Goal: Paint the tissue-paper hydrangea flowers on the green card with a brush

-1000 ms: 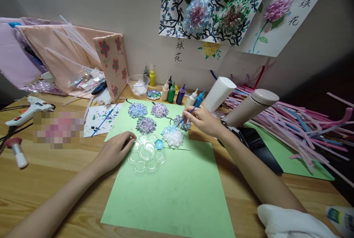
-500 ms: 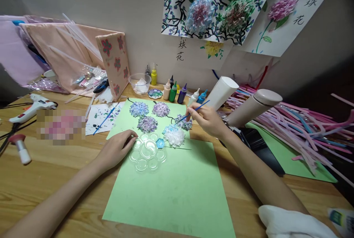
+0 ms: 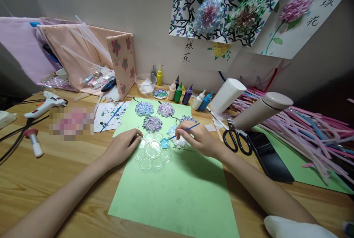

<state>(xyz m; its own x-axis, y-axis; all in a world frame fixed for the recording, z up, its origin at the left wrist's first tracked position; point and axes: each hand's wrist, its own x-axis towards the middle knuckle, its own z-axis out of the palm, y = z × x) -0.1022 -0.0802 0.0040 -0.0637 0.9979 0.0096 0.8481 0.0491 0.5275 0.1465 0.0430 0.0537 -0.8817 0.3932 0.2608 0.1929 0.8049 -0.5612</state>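
Note:
My right hand [image 3: 197,136] is closed around a thin blue paintbrush [image 3: 188,128]. Its tip reaches the well of blue paint [image 3: 165,143] in a clear flower-shaped paint palette [image 3: 152,149]. My left hand [image 3: 125,146] lies at the palette's left edge, fingers curled with thumb and fingertips gripping the rim. Partly behind my right hand sits a white ruffled paper flower [image 3: 181,142] with light blue on its upper left. More ruffled flowers, a blue one [image 3: 144,108], a pinkish-purple one [image 3: 165,109] and a purple one [image 3: 152,123], lie on green paper [image 3: 171,193].
Paint bottles [image 3: 187,94] stand along the back beside a plastic bowl [image 3: 145,84]. To the right are black-handled scissors [image 3: 237,140], a tumbler [image 3: 262,109] and pipe cleaners [image 3: 309,131]. A glue gun [image 3: 45,104] and a paint-specked sheet [image 3: 109,116] with another brush lie left.
My right hand has brought the brush down and left, from above the white flower to the blue paint well. The view has shifted slightly; my left hand stays at the palette.

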